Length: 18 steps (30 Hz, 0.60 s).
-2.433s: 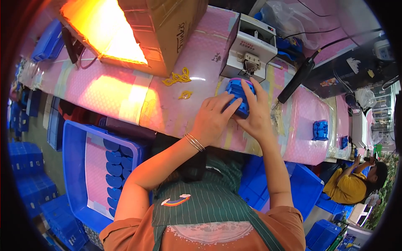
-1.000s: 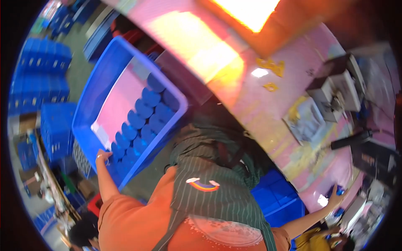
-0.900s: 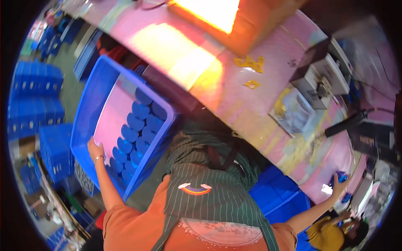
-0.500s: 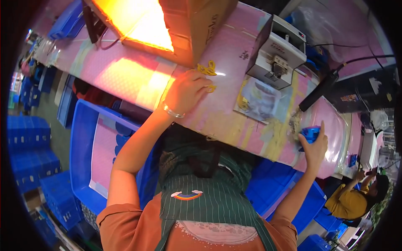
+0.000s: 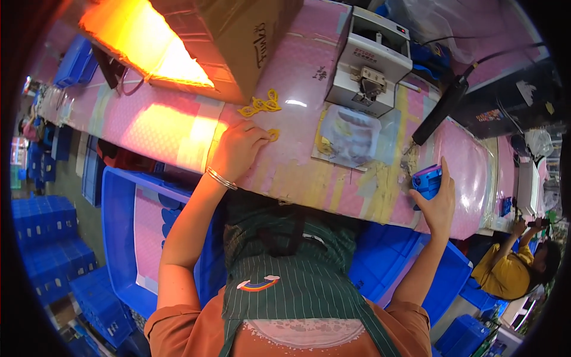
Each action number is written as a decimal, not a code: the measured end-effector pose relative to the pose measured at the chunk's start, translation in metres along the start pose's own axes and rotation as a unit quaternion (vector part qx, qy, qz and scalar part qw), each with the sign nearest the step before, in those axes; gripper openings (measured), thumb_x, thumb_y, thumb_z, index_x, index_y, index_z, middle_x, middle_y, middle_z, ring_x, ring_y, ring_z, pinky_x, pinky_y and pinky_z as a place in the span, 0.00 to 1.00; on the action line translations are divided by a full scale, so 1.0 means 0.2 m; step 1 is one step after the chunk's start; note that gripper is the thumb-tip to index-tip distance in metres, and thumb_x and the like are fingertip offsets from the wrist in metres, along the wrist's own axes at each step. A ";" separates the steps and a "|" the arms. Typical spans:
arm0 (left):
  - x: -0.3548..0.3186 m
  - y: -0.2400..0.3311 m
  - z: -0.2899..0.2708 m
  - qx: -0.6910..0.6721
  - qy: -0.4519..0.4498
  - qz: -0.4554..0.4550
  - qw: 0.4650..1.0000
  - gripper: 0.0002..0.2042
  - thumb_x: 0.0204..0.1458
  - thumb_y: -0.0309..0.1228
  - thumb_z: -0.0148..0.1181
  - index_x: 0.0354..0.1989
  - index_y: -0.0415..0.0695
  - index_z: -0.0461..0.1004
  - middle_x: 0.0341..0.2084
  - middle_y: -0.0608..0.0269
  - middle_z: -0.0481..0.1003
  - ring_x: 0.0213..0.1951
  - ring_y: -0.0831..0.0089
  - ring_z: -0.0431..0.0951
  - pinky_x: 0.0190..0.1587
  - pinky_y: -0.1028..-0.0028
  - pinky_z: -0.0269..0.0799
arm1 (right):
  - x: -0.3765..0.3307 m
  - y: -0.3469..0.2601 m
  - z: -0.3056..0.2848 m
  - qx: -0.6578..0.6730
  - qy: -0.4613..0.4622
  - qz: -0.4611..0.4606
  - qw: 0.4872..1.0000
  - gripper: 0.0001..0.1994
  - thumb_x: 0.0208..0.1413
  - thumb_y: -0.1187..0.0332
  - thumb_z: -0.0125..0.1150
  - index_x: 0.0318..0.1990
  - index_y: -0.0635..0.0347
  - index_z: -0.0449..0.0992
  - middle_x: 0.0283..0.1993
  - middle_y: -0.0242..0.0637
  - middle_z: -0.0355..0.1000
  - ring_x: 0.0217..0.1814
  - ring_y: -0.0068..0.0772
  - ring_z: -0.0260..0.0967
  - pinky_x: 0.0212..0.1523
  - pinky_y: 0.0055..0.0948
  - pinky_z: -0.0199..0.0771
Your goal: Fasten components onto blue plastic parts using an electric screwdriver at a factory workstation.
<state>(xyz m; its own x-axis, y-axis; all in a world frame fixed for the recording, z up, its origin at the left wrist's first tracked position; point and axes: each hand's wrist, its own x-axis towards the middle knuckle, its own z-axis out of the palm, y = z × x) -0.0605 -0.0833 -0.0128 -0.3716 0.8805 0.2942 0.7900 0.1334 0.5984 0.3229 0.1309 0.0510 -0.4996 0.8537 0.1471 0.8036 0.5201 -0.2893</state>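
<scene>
My left hand (image 5: 238, 149) rests on the pink worktable (image 5: 297, 172), its fingertips pinching a small yellow ring part (image 5: 273, 134). A cluster of more yellow ring parts (image 5: 260, 105) lies just beyond it, beside a cardboard box (image 5: 238, 41). My right hand (image 5: 437, 205) is out to the right near the table's front edge, wrapped around a blue round plastic part (image 5: 427, 181).
A white machine (image 5: 369, 59) stands at the back with a clear plastic bag (image 5: 351, 134) in front of it. A black tool (image 5: 440, 110) lies to the right. A blue bin (image 5: 137, 238) holding blue parts sits lower left; another person in yellow (image 5: 514, 271) works far right.
The view swung from the blue bin back to the table. My left hand went from the bin up to the yellow rings. My right hand carried the blue part toward the right.
</scene>
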 end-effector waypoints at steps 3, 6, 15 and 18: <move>0.09 0.11 0.03 -0.016 0.017 0.031 0.999 0.04 0.47 0.27 0.66 0.30 0.41 0.80 0.29 0.59 0.76 0.36 0.59 0.77 0.40 0.64 0.74 | 0.01 -0.05 0.01 0.028 0.016 0.018 0.999 0.50 0.35 0.60 0.76 0.72 0.47 0.57 0.50 0.48 0.69 0.53 0.52 0.67 0.54 0.44 0.68; 0.24 0.33 0.14 -0.028 0.064 0.101 0.992 0.03 0.45 0.26 0.67 0.28 0.41 0.80 0.27 0.60 0.74 0.35 0.60 0.76 0.38 0.65 0.73 | 0.01 -0.13 0.01 0.066 0.032 0.036 0.997 0.50 0.35 0.62 0.76 0.71 0.50 0.57 0.53 0.48 0.68 0.55 0.50 0.67 0.57 0.43 0.67; 0.38 0.40 0.50 0.078 0.120 0.181 0.973 0.04 0.40 0.28 0.60 0.17 0.45 0.73 0.26 0.65 0.68 0.35 0.65 0.68 0.39 0.68 0.66 | 0.01 -0.21 0.08 0.143 0.070 -0.013 0.987 0.49 0.38 0.62 0.77 0.70 0.58 0.57 0.62 0.51 0.65 0.62 0.49 0.67 0.61 0.40 0.67; 0.37 0.42 0.47 0.062 0.103 0.174 0.977 0.02 0.41 0.27 0.61 0.21 0.45 0.76 0.27 0.65 0.68 0.36 0.65 0.69 0.40 0.67 0.65 | 0.03 -0.22 0.10 0.171 0.072 -0.004 0.983 0.48 0.39 0.63 0.78 0.70 0.58 0.57 0.60 0.50 0.66 0.58 0.45 0.69 0.59 0.38 0.70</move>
<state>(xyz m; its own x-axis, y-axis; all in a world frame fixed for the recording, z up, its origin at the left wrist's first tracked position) 0.0245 0.0358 -0.0118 -0.1502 0.7739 0.6152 0.9340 -0.0929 0.3449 0.2779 0.1125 0.0466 -0.4351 0.8573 0.2752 0.6323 0.5086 -0.5844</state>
